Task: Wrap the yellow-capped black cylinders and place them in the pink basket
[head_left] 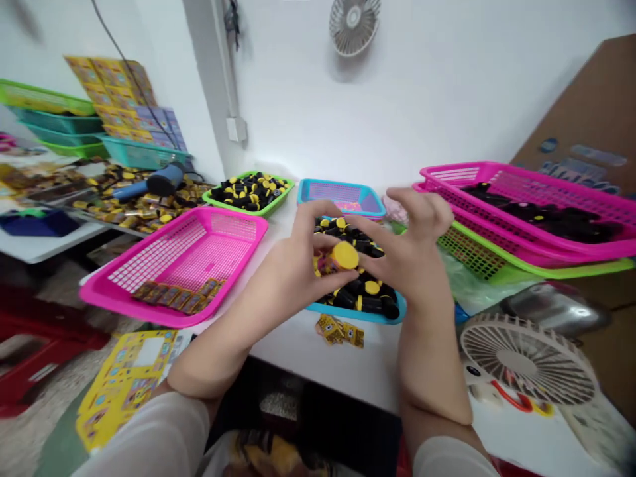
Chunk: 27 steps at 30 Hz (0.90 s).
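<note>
My left hand [298, 258] is closed around a small yellow-capped bottle [344, 256], thumb below and fingers behind. A printed wrap shows on the bottle's side, and its cap faces me. From the other side, my right hand [402, 245] has fingertips against the same bottle, its outer fingers raised and bent. How firmly they grip is partly hidden. Beneath both hands lies a blue basket [328, 310] full of black bottles with yellow caps. A few yellow printed stickers [340, 330] rest on the table in front of it.
A pink basket [243, 265] with printed pieces stands left; a green basket [278, 205] of bottles is behind it. Stacked baskets [521, 255] and a fan [527, 358] are at right. A blue-edged basket [370, 199] sits at the back. Bottles fill a left tray [134, 228].
</note>
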### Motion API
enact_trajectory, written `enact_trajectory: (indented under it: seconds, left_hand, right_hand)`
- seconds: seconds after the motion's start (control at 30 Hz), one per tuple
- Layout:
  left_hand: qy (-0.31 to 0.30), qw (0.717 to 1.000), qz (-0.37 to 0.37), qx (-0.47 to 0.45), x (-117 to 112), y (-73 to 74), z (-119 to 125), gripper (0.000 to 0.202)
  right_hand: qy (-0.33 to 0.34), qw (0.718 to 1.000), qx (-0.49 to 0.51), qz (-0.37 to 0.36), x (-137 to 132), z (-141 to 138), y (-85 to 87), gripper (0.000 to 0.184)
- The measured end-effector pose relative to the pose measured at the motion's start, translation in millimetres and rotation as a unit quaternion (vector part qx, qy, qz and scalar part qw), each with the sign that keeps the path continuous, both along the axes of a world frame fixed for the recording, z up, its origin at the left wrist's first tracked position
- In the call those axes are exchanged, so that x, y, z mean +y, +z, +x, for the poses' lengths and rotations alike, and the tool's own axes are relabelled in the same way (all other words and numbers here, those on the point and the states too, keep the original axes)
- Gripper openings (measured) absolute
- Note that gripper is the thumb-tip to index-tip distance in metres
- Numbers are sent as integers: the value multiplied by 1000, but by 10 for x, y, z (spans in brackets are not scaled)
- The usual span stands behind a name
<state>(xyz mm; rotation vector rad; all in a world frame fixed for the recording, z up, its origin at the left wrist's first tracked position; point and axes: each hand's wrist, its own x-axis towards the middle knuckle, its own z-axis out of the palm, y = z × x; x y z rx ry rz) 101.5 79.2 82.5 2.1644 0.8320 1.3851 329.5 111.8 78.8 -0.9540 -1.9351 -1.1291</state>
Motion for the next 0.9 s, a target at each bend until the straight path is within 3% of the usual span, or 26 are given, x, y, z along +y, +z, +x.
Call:
enact_trajectory:
  seconds: [0.1,0.23,0.33,0.43,0.53,0.67,0.9]
  left_hand:
    - [49,988,-47,138,-197,-2,-284,64]
    - [115,946,-74,293,-169,103,-874,23]
    - [215,884,-137,391,116,113,-1359,26]
    - [276,797,-238,481,485,-19,-1737,42]
    - [252,758,-303,521,776,-241,-1968,42]
    - [190,739,-348,545,954,-482,-2154,45]
    - [148,722,-373,564,1013,-661,-2392,62]
  right_hand:
    - [-17,999,20,-29,-9,25,2,37]
    - [-42,991,75,-98,-102,68,62,34]
    - [-24,972,63,-226,-91,162,69,40]
    - [-20,942,35,-332,33,226,-42,45]
    - [-19,921,32,-388,130,197,-166,50]
    - [-4,898,28,-439,94,120,-153,53]
    - [-45,870,3,-491,28,122,-31,44]
